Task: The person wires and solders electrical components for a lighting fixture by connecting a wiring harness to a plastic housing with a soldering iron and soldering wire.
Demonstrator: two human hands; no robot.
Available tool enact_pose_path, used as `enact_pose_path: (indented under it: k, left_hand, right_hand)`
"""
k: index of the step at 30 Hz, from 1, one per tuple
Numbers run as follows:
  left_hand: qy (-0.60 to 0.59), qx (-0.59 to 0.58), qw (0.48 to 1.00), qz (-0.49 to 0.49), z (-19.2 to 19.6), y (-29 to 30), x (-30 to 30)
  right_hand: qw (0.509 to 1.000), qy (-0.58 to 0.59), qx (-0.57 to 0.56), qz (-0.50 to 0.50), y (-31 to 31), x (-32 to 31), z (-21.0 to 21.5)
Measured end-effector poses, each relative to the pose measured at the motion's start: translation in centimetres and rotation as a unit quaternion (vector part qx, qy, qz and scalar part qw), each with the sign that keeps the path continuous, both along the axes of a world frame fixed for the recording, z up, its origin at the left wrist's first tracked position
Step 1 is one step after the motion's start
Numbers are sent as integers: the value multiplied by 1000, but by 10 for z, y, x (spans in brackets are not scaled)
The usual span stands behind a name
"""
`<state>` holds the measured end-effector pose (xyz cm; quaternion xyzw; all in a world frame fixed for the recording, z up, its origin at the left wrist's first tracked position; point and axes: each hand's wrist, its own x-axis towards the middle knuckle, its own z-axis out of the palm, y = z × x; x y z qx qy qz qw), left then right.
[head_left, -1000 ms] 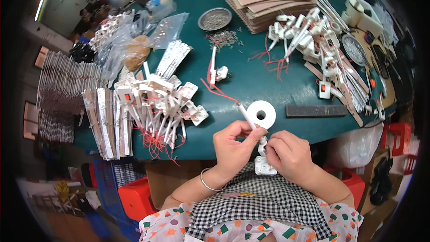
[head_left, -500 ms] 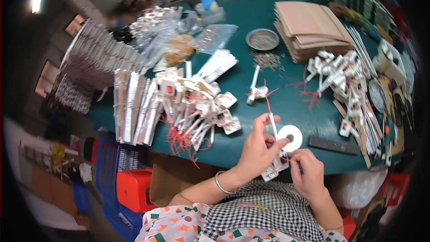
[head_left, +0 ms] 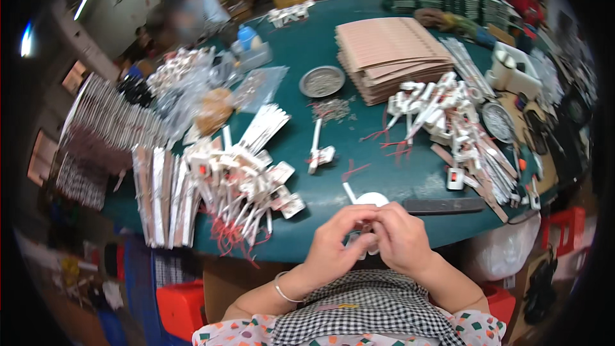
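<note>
At the near edge of the worktop (head_left: 410, 154), left hand (head_left: 338, 241) and right hand (head_left: 406, 238) have fingers (head_left: 387, 219) pinched on the white tubed part (head_left: 349, 193); contact's hidden from me, so a blind tug could strain its red wires (head_left: 352, 170).

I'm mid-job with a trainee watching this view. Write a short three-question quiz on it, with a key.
1. True or false: the metal dish stands left of the stack of pinkish sheets.
2. Which lies to the right of the white disc: (a) blue-topped bottle, (b) dark bar, (c) metal dish?
3. Are the left hand and right hand together or apart at the white tube?

Key: 1 true; 2 b; 3 together.
</note>
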<state>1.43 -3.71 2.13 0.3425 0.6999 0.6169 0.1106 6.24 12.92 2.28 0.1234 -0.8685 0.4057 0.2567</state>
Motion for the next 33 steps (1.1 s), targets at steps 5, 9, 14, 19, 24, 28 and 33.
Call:
enact_pose_path:
  k: [5, 9, 14, 19, 24, 28, 33]
  left_hand:
    - [48, -81, 995, -18, 7, 8, -16]
    - [185, -102, 977, 13, 2, 14, -14]
    - [5, -65, 998, 24, 12, 9, -5]
    - [-213, 108, 971, -25, 6, 13, -8]
    - [-117, 60, 989, -69, 5, 2, -16]
    - [-8, -19, 1000, -8, 18, 12, -20]
    - [141, -79, 987, -1, 24, 11, -19]
  right_hand:
    - [997, 66, 39, -24, 12, -4, 6]
    - [982, 162, 77, -62, 13, -7, 5]
    - [977, 194, 54, -66, 11, -14, 3]
    - [972, 226, 16, -60, 4, -14, -1]
    - [972, 222, 39, -70, 6, -3, -3]
    - [991, 129, -14, -23, 13, -1, -6]
    - [951, -157, -263, -29, 13, 21, -7]
